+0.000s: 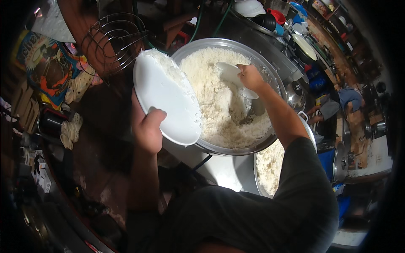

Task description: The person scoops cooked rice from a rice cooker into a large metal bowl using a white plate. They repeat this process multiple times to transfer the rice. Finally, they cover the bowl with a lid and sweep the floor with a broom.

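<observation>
A large metal pot [202, 49] before me holds a mass of cooked white rice [208, 72], with a hollow dug toward its right side. My left hand [148, 129] grips a white oval plate [167, 104], thumb on its face. The plate is tilted beside the pot, and grains of rice cling along its upper right edge. In my right hand [251, 77] is the edge of a white scoop or small dish [228, 70], lowered into the hollow in the rice. Its exact shape is partly hidden by my hand.
Partly behind my right arm, a second metal pot [255, 177] also contains rice. A wire rack [114, 44] stands at upper left, near pale clogs [79, 85] and a printed sack [47, 69]. Dishes [250, 8] are piled at upper right. Another person [335, 101] is at far right.
</observation>
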`<state>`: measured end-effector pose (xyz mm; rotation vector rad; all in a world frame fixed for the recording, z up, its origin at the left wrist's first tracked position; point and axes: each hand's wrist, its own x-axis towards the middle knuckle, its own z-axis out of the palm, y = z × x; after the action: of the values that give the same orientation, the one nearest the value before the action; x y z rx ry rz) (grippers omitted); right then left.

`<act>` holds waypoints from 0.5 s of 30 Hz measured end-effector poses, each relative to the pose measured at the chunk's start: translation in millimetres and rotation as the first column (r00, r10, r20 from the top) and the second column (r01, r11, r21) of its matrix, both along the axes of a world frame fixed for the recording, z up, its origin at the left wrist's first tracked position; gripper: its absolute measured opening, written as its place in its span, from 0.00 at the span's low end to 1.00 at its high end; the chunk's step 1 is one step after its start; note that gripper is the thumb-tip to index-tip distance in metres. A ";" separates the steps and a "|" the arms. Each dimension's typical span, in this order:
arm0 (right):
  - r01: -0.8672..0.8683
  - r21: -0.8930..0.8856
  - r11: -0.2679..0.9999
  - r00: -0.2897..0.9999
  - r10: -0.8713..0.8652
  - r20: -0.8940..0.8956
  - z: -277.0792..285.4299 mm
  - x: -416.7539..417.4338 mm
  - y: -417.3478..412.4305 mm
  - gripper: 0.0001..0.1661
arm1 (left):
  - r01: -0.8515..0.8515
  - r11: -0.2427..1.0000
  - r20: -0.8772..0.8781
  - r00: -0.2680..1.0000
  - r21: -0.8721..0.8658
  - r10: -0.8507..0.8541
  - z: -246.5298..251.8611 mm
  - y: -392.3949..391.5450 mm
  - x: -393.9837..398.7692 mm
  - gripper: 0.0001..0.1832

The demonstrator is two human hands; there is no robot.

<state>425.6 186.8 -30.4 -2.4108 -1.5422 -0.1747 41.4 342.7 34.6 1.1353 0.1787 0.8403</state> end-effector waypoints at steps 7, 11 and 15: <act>-0.190 -0.089 0.978 0.982 0.187 -0.041 123.5 -70.4 -6.7 0.16 | -0.041 0.944 -0.063 0.996 0.326 0.065 17.7 22.4 -5.4 0.41; -0.256 -0.428 0.867 0.959 0.285 0.005 53.7 -161.3 -25.7 0.15 | -0.180 0.980 -0.091 0.978 0.079 0.187 22.3 13.9 -10.9 0.40; -0.271 -0.409 0.872 0.920 0.359 0.158 -6.2 -195.1 -16.9 0.15 | -0.188 0.982 -0.121 0.975 0.021 0.189 18.2 14.7 -17.7 0.41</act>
<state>230.5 169.8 -36.6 -2.4267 -2.2400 -0.0943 23.7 357.4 52.8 1.1929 0.3894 0.9397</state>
